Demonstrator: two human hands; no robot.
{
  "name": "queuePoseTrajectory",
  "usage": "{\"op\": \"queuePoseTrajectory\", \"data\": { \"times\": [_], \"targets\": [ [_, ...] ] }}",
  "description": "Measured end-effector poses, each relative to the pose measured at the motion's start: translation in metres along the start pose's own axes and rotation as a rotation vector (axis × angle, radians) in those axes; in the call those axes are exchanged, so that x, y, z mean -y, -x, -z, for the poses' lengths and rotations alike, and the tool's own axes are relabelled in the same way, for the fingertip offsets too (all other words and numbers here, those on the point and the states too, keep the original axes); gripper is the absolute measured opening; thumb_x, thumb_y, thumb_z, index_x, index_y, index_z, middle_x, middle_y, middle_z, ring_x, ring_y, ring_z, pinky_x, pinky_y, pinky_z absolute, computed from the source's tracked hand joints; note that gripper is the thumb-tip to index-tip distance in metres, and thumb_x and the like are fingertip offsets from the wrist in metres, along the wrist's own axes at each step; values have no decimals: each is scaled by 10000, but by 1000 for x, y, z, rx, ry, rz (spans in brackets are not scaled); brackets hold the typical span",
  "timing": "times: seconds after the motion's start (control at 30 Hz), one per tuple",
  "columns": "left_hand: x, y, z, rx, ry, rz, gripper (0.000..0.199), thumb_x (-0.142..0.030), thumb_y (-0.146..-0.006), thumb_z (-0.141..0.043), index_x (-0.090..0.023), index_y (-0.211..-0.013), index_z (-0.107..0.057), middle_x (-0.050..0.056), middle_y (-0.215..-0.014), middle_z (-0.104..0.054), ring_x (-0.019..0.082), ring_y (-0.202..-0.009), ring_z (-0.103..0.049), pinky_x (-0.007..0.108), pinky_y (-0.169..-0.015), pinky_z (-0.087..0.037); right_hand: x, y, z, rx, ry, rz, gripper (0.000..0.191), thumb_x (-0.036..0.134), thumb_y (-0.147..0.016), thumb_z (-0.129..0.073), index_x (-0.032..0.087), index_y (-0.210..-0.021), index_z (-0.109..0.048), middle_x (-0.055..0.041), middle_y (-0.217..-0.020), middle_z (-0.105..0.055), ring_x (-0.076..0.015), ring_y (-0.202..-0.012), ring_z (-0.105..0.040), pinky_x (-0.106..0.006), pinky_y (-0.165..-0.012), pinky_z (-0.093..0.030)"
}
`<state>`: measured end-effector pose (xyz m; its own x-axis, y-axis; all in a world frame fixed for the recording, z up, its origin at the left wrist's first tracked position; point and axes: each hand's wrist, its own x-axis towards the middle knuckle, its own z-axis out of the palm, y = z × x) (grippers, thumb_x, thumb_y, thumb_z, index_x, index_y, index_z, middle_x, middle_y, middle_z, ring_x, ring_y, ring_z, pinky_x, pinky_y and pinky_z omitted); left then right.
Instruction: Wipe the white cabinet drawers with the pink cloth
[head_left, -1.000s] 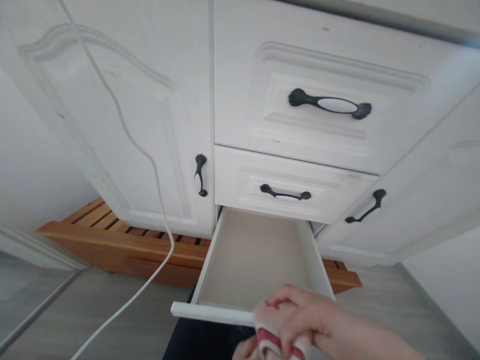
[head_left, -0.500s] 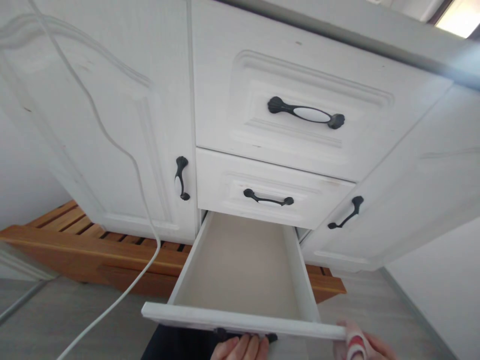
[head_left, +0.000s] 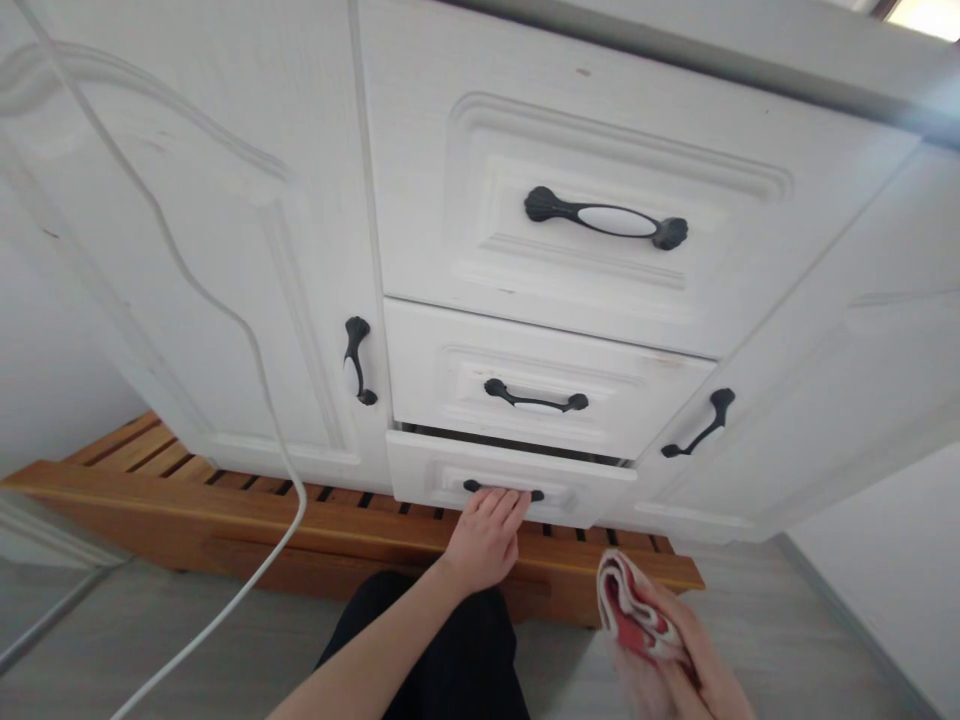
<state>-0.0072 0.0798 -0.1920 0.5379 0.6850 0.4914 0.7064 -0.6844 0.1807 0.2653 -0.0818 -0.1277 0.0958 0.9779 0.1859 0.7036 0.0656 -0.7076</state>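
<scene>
Half a second back the bottom drawer (head_left: 510,487) stood pulled far out with its bare inside showing; now it is pushed almost home, with only a thin dark gap left along its top edge under the middle drawer (head_left: 540,385).

Nearest the camera, the right hand (head_left: 679,660) sits low and to the right of the bottom drawer, clenched around a red-and-white cloth (head_left: 630,605) that bunches up out of the fist. A dark-clothed leg (head_left: 442,650) shows just below the drawer, with the left forearm crossing over it.

The left hand (head_left: 487,535) reaches up to the front of the bottom drawer. Its fingertips (head_left: 499,500) lie flat against the drawer's black handle (head_left: 502,491), extended rather than curled around it, so the hand presses on the handle without gripping it.

Behind the hand and below the drawer runs a slatted wooden platform (head_left: 225,500), resting on the grey floor (head_left: 150,630). A white cable (head_left: 285,470) hangs down to the left of the drawer, passing in front of the left cabinet door (head_left: 187,250) and across the platform to the floor.

Above the bottom drawer sits the closed middle drawer, and above that the larger top drawer (head_left: 600,200) with a black-and-white handle. To the right of the drawers is the right cabinet door (head_left: 825,380), also closed.
</scene>
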Motion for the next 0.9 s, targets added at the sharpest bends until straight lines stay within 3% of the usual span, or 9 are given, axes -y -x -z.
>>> {"op": "queuePoseTrajectory", "data": {
  "times": [0.13,0.27,0.33,0.43,0.53,0.63,0.73,0.83,0.9],
  "targets": [
    [11,-19,3,76,0,-22,654,-293,-878,-525,-189,-1492,-325,61,-1422,-555,238,-1280,-469,398,-1137,-258,19,-69,-9,-357,189,221,454,258,-946,-424,283,-1389,-518,-95,-1464,-498,-274,-1334,-479,-533,-1128,-390],
    [5,-22,16,101,-10,-23,700,-328,-876,-541,-185,-1510,-283,76,-1467,-503,248,-1329,-431,403,-1159,-259,-8,-131,-34,-571,493,531,359,187,-930,-487,252,-1246,-646,-132,-1319,-536,-307,-1268,-488,-562,-1054,-423],
    [1,-6,25,83,-13,-6,676,-301,-893,-510,-221,-1519,-269,55,-1549,-408,238,-1402,-356,395,-1199,-213,-28,-151,-50,-640,619,625,326,177,-913,-554,250,-1209,-667,-136,-1250,-539,-309,-1235,-495,-556,-1036,-433],
    [0,50,26,84,-4,55,713,-192,-884,-435,-282,-1547,-189,-21,-1602,-336,188,-1447,-299,370,-1222,-209,-34,-164,-75,-705,679,638,403,172,-881,-629,267,-1272,-635,-147,-1252,-530,-312,-1218,-495,-535,-1035,-431],
    [3,129,6,138,-19,251,812,-86,-785,-433,-364,-1524,-243,-50,-1569,-393,163,-1418,-370,355,-1190,-326,4,-163,-104,-621,698,709,469,148,-883,-629,327,-1316,-609,-118,-1239,-572,-294,-1196,-503,-483,-1027,-422],
    [7,188,-17,193,-38,548,745,-71,-775,-413,-309,-1480,-373,38,-1552,-423,202,-1400,-424,401,-1151,-415,70,-163,-147,-536,689,765,515,158,-901,-622,376,-1364,-567,-83,-1220,-624,-269,-1145,-526,-448,-995,-395],
    [5,203,-23,307,47,757,665,-89,-807,-384,-242,-1452,-430,77,-1563,-400,218,-1443,-375,417,-1195,-362,137,-171,-199,-443,624,814,551,180,-924,-596,401,-1419,-500,-49,-1239,-653,-253,-1131,-532,-435,-941,-387],
    [2,192,-17,435,131,822,666,-86,-792,-380,-254,-1431,-463,44,-1573,-395,210,-1451,-362,411,-1220,-308,188,-181,-243,-338,545,887,520,236,-961,-538,379,-1453,-453,-19,-1312,-641,-238,-1147,-529,-413,-880,-417],
    [2,187,-15,428,129,850,661,-74,-773,-378,-255,-1395,-507,35,-1542,-440,213,-1420,-398,412,-1204,-314,208,-188,-260,-244,528,965,519,250,-985,-480,339,-1489,-401,-14,-1374,-609,-226,-1186,-514,-398,-882,-439]
  ]
}}
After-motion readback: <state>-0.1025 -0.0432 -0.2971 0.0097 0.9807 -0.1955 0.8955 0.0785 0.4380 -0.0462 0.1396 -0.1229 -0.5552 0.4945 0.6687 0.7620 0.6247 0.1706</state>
